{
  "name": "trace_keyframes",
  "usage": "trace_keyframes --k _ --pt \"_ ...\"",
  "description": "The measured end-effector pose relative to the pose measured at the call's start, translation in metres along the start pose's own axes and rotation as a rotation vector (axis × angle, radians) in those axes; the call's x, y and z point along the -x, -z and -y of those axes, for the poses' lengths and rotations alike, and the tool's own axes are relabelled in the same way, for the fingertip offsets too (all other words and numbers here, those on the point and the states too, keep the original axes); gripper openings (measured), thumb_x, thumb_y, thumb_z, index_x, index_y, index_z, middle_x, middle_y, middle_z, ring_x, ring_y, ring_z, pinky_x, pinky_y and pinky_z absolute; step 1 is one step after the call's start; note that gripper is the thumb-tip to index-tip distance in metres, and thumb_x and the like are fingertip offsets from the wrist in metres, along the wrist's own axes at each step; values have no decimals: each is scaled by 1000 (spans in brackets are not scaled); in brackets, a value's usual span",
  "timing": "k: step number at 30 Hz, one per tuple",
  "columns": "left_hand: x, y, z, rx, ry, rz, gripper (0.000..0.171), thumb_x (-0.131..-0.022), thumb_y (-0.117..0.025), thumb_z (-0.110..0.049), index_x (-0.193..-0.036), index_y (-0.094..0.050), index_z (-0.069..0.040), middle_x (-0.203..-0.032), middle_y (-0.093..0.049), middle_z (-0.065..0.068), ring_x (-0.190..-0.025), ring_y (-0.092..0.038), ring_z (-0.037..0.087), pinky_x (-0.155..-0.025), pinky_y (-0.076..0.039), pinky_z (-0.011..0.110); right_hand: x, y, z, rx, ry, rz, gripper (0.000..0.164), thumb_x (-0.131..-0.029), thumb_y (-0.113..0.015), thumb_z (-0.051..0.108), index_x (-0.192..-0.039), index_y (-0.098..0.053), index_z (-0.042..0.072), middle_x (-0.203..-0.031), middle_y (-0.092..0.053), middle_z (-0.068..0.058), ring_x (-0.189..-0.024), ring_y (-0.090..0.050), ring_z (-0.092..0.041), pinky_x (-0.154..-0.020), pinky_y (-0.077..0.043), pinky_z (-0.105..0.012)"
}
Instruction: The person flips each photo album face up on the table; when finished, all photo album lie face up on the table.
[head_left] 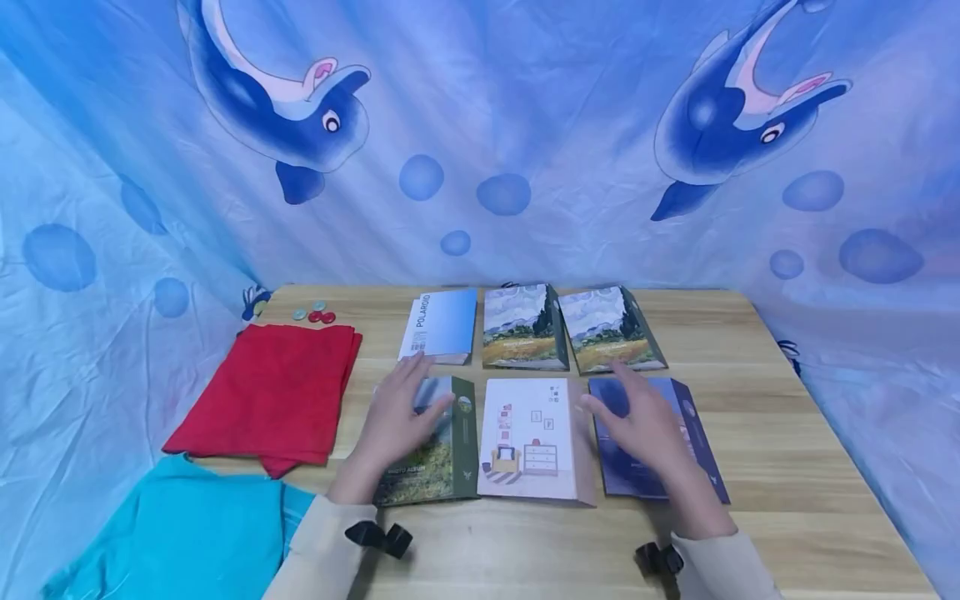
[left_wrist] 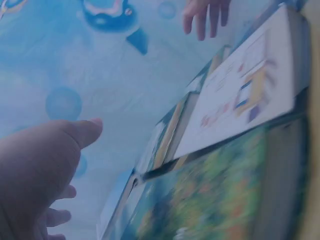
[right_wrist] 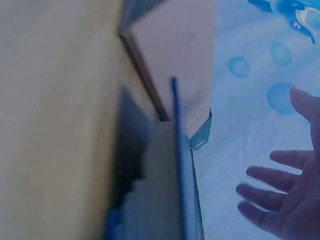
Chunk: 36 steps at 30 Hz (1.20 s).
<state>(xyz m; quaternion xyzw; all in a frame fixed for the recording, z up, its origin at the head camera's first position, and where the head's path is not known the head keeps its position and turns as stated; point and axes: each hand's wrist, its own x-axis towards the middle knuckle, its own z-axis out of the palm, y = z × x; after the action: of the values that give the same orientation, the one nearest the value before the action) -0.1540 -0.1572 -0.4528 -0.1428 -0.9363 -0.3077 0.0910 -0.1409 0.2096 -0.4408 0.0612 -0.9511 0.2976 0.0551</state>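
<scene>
My left hand [head_left: 393,425] is held above a green photo album [head_left: 465,437], fingers spread and nothing in its grasp. Over a dark blue album [head_left: 705,446] hovers my right hand [head_left: 648,429], also with loose, spread fingers. Between them lies a white album [head_left: 528,433] with a drawn room on its cover. Behind this row are a blue-and-white album [head_left: 450,321] marked POLAROID and two albums with matching painted landscapes, one in the middle [head_left: 521,325] and one at right [head_left: 607,329]. In the right wrist view, the right hand [right_wrist: 287,195] appears apart from the albums.
A folded red cloth [head_left: 273,392] lies left of the albums, with a turquoise cloth [head_left: 180,533] nearer the front. Several small red and pale green discs [head_left: 322,317] sit at the back left. A blue dolphin-print curtain [head_left: 480,125] hangs behind the wooden table [head_left: 787,467].
</scene>
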Motion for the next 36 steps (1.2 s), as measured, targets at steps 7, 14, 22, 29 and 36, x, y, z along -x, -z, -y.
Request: trace_keyframes --k 7,14,22,29,36 --pt "-26 8 17 198 85 -44 60 -101 -64 -35 -152 -45 -8 -155 -43 17 -142 -40 37 -113 -35 60 -38 1 14 -318 26 -5 64 -102 -59 43 -152 -43 5 -140 -57 -23 -130 -53 -41 -107 -44 -56" --pt "-43 12 24 282 159 -87 59 -101 -60 -43 -149 -50 -11 -153 -46 15 -143 -39 35 -115 -33 57 -71 -8 37 -611 -80 36 52 -106 -54 36 -150 -46 8 -135 -62 -21 -123 -60 -38 -106 -46 -52" --pt "-61 9 36 301 214 -88 56 -103 -58 -41 -149 -50 -11 -154 -45 15 -144 -37 36 -116 -31 57 -104 -25 77 -875 -136 124 51 -106 -56 30 -149 -46 5 -137 -60 -22 -125 -59 -38 -109 -44 -51" --pt "-74 3 44 399 273 -111 58 -103 -55 -44 -149 -49 -9 -154 -43 17 -144 -38 37 -116 -35 53 -128 -62 104 -963 -196 133 47 -105 -57 24 -146 -48 2 -137 -58 -24 -125 -57 -38 -109 -43 -53" --pt "-86 -13 54 437 326 -100 57 -103 -57 -42 -148 -51 -8 -156 -42 16 -146 -35 36 -118 -31 51 -140 -110 114 -842 -221 113 50 -104 -59 21 -147 -47 1 -137 -58 -19 -127 -55 -35 -107 -46 -46"
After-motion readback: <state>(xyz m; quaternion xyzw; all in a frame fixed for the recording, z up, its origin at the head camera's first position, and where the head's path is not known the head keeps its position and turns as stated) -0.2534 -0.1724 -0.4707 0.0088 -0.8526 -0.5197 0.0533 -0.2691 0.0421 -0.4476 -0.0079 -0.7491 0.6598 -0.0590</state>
